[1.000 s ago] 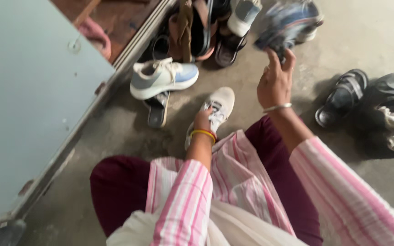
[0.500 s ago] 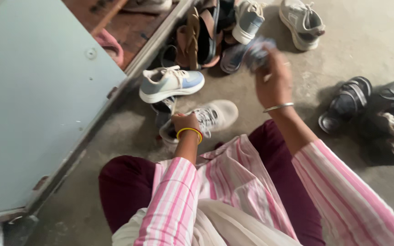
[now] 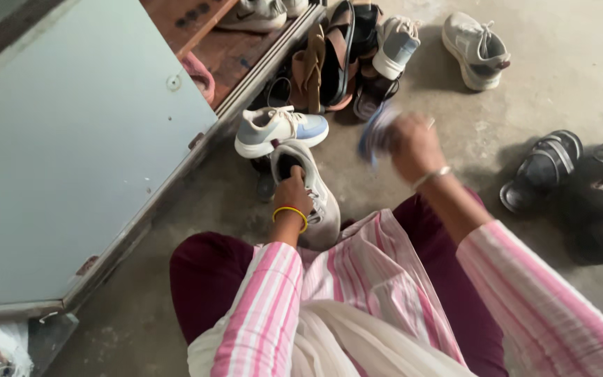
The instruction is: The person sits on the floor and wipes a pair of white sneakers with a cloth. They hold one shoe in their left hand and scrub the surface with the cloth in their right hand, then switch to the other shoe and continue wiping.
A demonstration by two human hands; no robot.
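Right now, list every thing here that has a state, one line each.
left hand: gripping the grey sneaker at its opening
grey sneaker: held, tilted, toe toward the person
right hand: closed on a blurred blue thing
cabinet door: swung open
white-and-blue sneaker: upright on the floor
black sandal: flat on the floor

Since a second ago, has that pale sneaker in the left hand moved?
Yes. The pale sneaker has swung round, heel now beside the blue-and-white sneaker, held by the left hand.
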